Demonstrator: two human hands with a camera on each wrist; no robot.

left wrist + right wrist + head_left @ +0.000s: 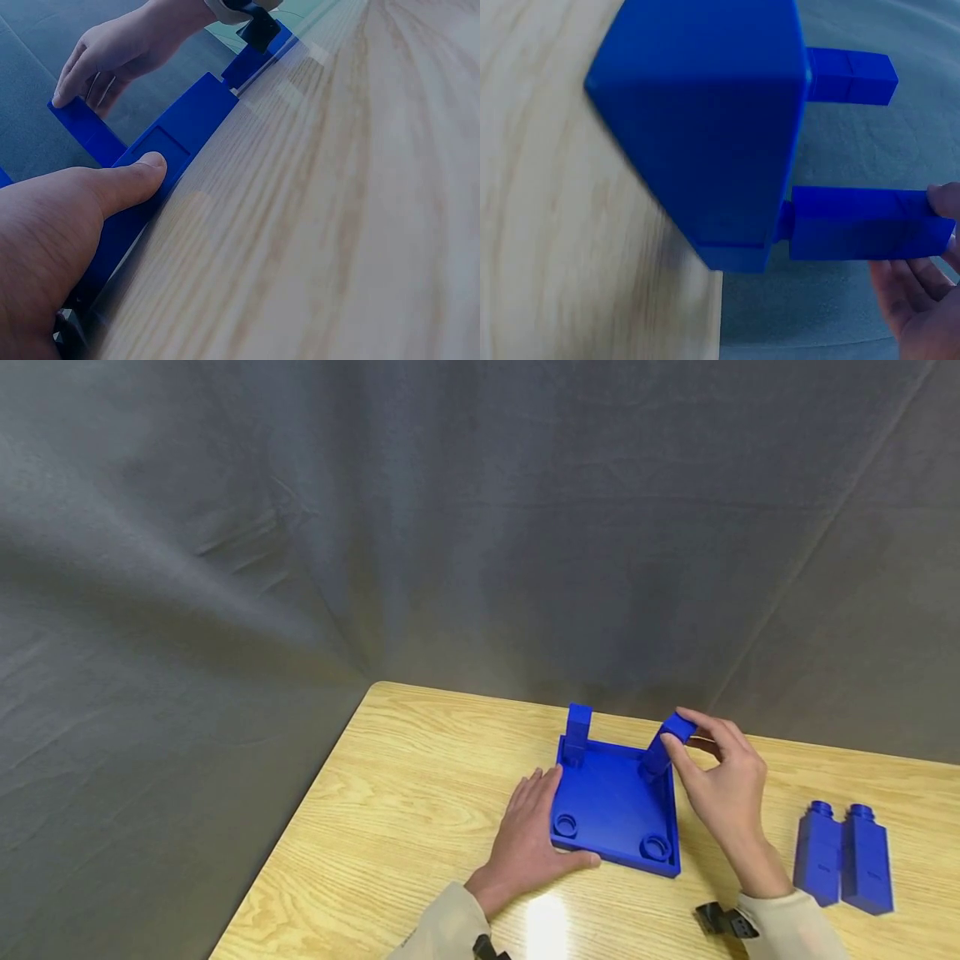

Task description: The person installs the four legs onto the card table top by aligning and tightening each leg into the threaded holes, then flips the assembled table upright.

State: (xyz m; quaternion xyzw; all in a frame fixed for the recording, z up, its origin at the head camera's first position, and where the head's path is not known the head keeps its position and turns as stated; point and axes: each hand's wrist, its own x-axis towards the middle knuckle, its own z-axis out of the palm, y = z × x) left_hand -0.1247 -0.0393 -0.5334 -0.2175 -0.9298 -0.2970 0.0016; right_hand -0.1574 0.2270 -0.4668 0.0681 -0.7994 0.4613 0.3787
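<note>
A square blue panel (615,802) with a raised rim lies on the table, round sockets (656,847) showing at its two near corners. My left hand (525,843) holds its near left corner, thumb along the front wall and fingers at the left side. At the far left corner a blue leg (577,731) stands upright. My right hand (723,777) pinches the top of another blue leg (866,225) between thumb and fingers. That leg leans at the far right corner, its narrow neck partly visible above the rim; how deep it sits is hidden.
Two more blue legs (817,856) with ridged necks lie side by side on the wooden table (405,777), right of my right hand. A grey curtain (525,527) hangs behind the table's far edge.
</note>
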